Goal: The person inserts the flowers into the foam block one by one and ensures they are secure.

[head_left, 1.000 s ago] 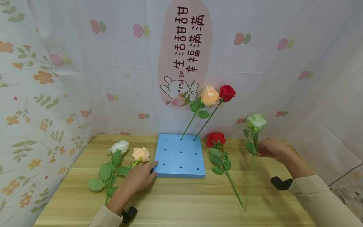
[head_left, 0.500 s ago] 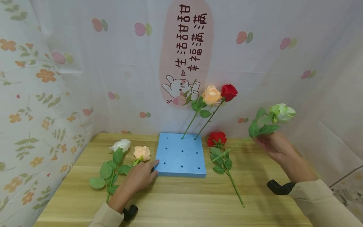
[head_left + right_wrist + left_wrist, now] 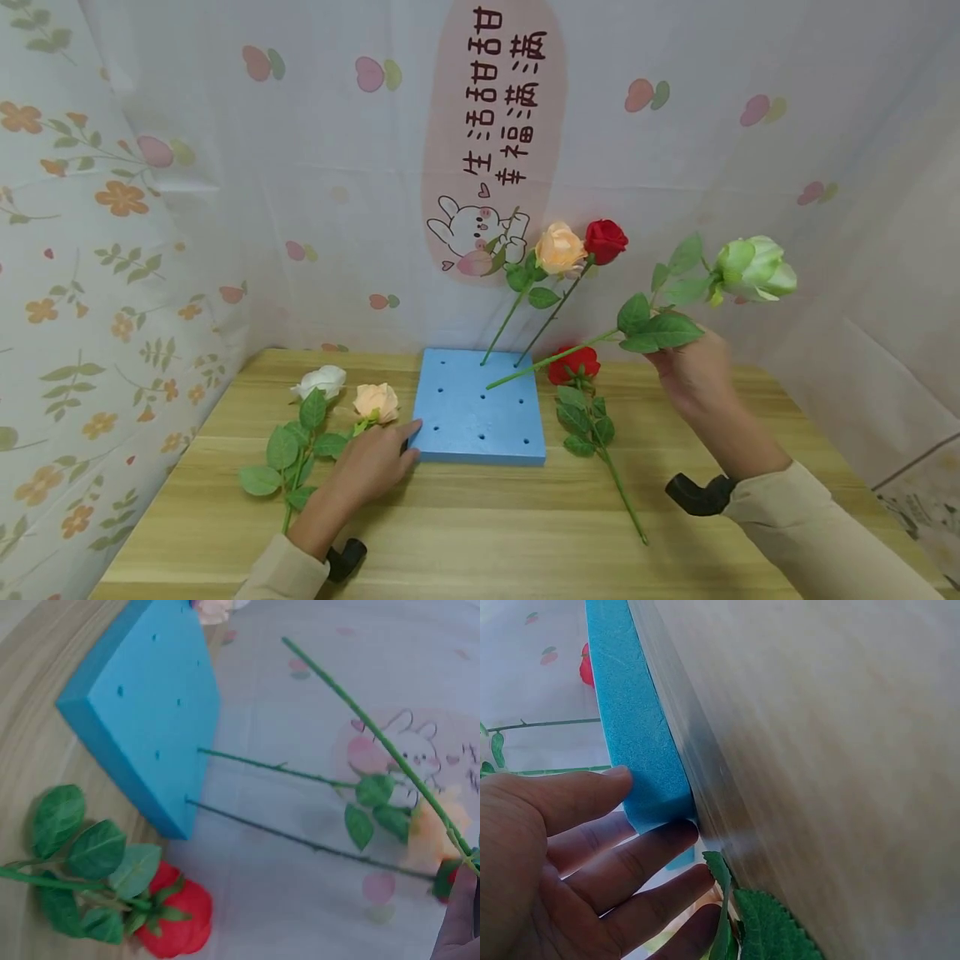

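My right hand [image 3: 690, 367] grips a pale green rose [image 3: 753, 268] by the stem near its leaves. The stem slants down leftward, its tip over the blue board [image 3: 457, 417] in the head view; whether it touches is unclear. In the right wrist view the green stem [image 3: 360, 712] appears apart from the board, and only part of the hand shows. My left hand [image 3: 371, 462] touches the board's near left corner, fingers mostly extended in the left wrist view. A peach rose [image 3: 559, 248] and a red rose [image 3: 604, 242] stand in the board's back holes.
Another red rose [image 3: 573, 367] lies right of the board on the wooden table [image 3: 480, 533]. A white rose [image 3: 320, 382] and a peach rose [image 3: 377, 402] lie at left, close to my left hand. A printed cloth [image 3: 337, 167] hangs behind.
My right hand has moved left and tilted the green rose from near upright, swinging its stem tip from the right of the table over the board. My left hand has stayed at the corner.
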A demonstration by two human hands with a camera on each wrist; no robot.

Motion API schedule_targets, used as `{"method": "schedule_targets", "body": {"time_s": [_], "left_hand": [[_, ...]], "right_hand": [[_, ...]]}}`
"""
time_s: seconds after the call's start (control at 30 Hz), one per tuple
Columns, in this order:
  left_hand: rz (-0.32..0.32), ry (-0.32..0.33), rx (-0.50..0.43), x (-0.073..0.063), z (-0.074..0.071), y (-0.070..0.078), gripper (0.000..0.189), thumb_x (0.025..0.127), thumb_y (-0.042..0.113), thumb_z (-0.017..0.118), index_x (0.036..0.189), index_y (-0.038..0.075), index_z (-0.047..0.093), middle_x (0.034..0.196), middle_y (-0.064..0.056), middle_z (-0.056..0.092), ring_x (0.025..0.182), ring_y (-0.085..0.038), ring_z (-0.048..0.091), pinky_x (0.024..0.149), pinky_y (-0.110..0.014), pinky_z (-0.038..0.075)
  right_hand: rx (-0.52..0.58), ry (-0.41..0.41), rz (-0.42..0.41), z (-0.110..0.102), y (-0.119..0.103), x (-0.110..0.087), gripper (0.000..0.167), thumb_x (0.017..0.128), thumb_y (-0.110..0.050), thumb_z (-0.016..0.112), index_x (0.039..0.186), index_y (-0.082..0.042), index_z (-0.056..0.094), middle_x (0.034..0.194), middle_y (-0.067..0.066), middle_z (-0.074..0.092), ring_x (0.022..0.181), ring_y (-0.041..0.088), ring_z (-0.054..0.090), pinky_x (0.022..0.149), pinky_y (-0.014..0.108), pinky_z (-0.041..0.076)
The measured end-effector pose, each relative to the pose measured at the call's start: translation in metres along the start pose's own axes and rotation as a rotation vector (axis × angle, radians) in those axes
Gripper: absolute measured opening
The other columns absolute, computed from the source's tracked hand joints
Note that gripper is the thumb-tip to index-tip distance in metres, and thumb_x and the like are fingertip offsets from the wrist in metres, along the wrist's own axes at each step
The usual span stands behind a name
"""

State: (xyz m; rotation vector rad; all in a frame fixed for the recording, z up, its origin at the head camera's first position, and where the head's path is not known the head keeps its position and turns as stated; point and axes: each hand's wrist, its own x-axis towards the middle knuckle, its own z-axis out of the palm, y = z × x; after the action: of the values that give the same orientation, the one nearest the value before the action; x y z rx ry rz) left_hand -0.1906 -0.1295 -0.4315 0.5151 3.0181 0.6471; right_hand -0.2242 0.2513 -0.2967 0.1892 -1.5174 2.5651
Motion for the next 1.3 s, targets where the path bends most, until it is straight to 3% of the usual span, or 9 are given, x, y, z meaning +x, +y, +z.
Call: {"method": "schedule_targets", "body": {"time_s": [0.37,0.63,0.73,0.77,0.83,0.97,1.07,1.2,1.3], "left_hand": [[-0.010,0.015,0.005,-0.002,-0.001,0.001,0.043,0.093,0.021,0.065,0.134,0.007,0.060,0.066,-0.004,0.059,0.052,-0.012,0.045,0.051,-0.031,0.034],[-0.019,0.018,-0.017,0.000,0.002,-0.001,0.044,0.093,0.021,0.066,0.133,0.007,0.060,0.069,-0.005,0.062,0.056,-0.011,0.048,0.055,-0.031,0.038],[-0.029,0.019,-0.041,0.000,0.002,-0.001,0.044,0.092,0.021,0.066,0.133,0.006,0.060,0.073,-0.006,0.065,0.058,-0.011,0.049,0.057,-0.032,0.040],[-0.030,0.021,-0.044,0.000,0.002,-0.001,0.044,0.092,0.021,0.066,0.133,0.006,0.061,0.076,-0.007,0.066,0.060,-0.011,0.051,0.058,-0.032,0.041],[-0.028,0.029,-0.050,0.000,0.002,-0.001,0.043,0.092,0.020,0.067,0.132,0.005,0.061,0.086,-0.010,0.070,0.064,-0.011,0.054,0.060,-0.033,0.043],[-0.021,0.018,-0.061,0.000,0.001,-0.001,0.043,0.092,0.018,0.066,0.133,0.004,0.060,0.074,-0.007,0.065,0.059,-0.012,0.051,0.060,-0.033,0.042],[-0.019,0.011,-0.069,0.000,0.001,-0.001,0.044,0.092,0.018,0.066,0.133,0.004,0.060,0.071,-0.006,0.063,0.057,-0.012,0.047,0.061,-0.033,0.041],[-0.016,0.020,-0.069,0.000,0.002,-0.002,0.043,0.092,0.017,0.067,0.132,0.003,0.061,0.091,-0.012,0.071,0.060,-0.011,0.048,0.063,-0.034,0.042],[-0.016,0.021,-0.067,0.000,0.003,-0.002,0.043,0.092,0.017,0.066,0.132,0.004,0.061,0.084,-0.010,0.069,0.057,-0.012,0.045,0.062,-0.033,0.041]], "right_hand": [[-0.369,0.105,-0.055,0.055,0.020,0.025,0.005,0.088,-0.008,0.071,0.093,-0.006,0.072,0.107,0.004,0.059,0.090,0.008,0.063,0.073,0.020,0.054],[-0.680,0.095,-0.131,0.083,0.037,0.050,0.035,0.089,-0.023,0.072,0.112,0.004,0.070,0.096,-0.007,0.066,0.118,0.012,0.053,0.093,0.025,0.044],[-0.702,0.063,-0.180,0.091,0.045,0.057,0.033,0.088,-0.021,0.073,0.109,0.005,0.071,0.088,-0.010,0.067,0.111,0.012,0.057,0.089,0.022,0.047],[-0.700,0.048,-0.194,0.094,0.049,0.060,0.033,0.087,-0.020,0.073,0.108,0.006,0.072,0.087,-0.011,0.067,0.106,0.011,0.059,0.076,0.022,0.051],[-0.708,0.011,-0.233,0.099,0.055,0.064,0.030,0.087,-0.017,0.073,0.105,0.007,0.072,0.085,-0.007,0.070,0.095,0.009,0.061,0.071,0.020,0.051],[-0.771,-0.059,-0.283,0.111,0.066,0.071,0.026,0.087,-0.017,0.073,0.102,0.004,0.075,0.092,0.009,0.074,0.081,0.005,0.064,0.067,0.019,0.051],[-0.842,-0.100,-0.287,0.120,0.073,0.072,0.024,0.089,-0.021,0.071,0.101,0.000,0.076,0.095,0.016,0.073,0.078,0.007,0.064,0.067,0.019,0.050],[-0.868,-0.146,-0.296,0.131,0.080,0.074,0.024,0.090,-0.019,0.070,0.102,0.000,0.076,0.095,0.015,0.074,0.079,0.011,0.064,0.066,0.019,0.050],[-0.883,-0.163,-0.332,0.137,0.085,0.078,0.022,0.090,-0.015,0.071,0.101,0.003,0.076,0.094,0.015,0.074,0.079,0.013,0.065,0.064,0.019,0.049]]}}
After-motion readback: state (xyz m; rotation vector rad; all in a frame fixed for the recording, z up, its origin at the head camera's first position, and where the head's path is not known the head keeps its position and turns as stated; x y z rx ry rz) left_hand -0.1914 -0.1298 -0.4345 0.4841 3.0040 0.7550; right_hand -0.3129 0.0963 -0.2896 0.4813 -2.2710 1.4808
